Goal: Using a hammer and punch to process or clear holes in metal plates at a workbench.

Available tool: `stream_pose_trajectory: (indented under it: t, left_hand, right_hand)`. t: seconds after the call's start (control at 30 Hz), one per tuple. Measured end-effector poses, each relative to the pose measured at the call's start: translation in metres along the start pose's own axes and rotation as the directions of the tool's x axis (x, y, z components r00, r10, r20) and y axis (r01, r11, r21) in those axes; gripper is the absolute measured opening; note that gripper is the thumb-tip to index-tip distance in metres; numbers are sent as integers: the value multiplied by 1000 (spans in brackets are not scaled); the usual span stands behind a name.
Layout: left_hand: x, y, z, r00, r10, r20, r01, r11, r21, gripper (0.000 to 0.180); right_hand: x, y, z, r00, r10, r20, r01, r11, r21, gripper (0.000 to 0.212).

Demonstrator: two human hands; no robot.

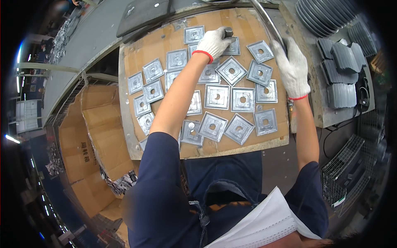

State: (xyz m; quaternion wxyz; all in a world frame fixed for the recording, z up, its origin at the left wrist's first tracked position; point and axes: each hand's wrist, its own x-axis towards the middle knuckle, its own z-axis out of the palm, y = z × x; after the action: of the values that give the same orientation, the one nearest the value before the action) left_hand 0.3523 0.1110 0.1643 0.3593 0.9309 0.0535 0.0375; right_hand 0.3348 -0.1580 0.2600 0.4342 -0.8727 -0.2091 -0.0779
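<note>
My left hand (213, 43), in a white knit glove with a red cuff, reaches over the far part of the board. Its fingers are closed on a small dark grey cylindrical piece (228, 32); the kind cannot be made out. Just beneath lies a square metal plate (234, 47), partly covered by the hand. My right hand (294, 70), gloved the same way, is closed round the lower end of a shiny metal lever (268, 20) that slants in from the top. Many square grey plates with a centre hole, such as this one (217, 96), lie spread across the cardboard-covered board (161, 39).
At the right, stacks of grey metal parts (341, 62) and round ribbed discs (324, 16) stand on a side bench. A wire basket (343, 169) is below them. Left of the board stands an open cardboard box (82, 136) with metal pieces inside. A dark flat panel (142, 16) lies beyond.
</note>
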Motion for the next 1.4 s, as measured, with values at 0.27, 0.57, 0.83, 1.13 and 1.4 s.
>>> stream_pose_trajectory:
  t: [0.27,0.57,0.83,1.13,1.4]
  left_hand:
    - [-2,12,-4,1000,-8,30,9,1000,-25,53]
    - [-3,16,-1,996,-80,-38,81,996,24,51]
    - [7,33,-13,997,53,-55,-62,981,-183,42]
    - [2,42,-21,982,154,106,-161,985,60,40]
    - [-12,39,-32,984,73,162,-71,997,-20,40]
  right_hand:
    - [26,22,67,927,85,364,94,890,-446,45]
    - [10,18,22,986,89,139,-57,974,-217,49]
    - [-39,84,40,891,331,310,-198,899,-390,46]
    - [37,51,49,930,182,319,-9,879,-476,47]
    - [2,44,46,924,213,317,-38,877,-479,45]
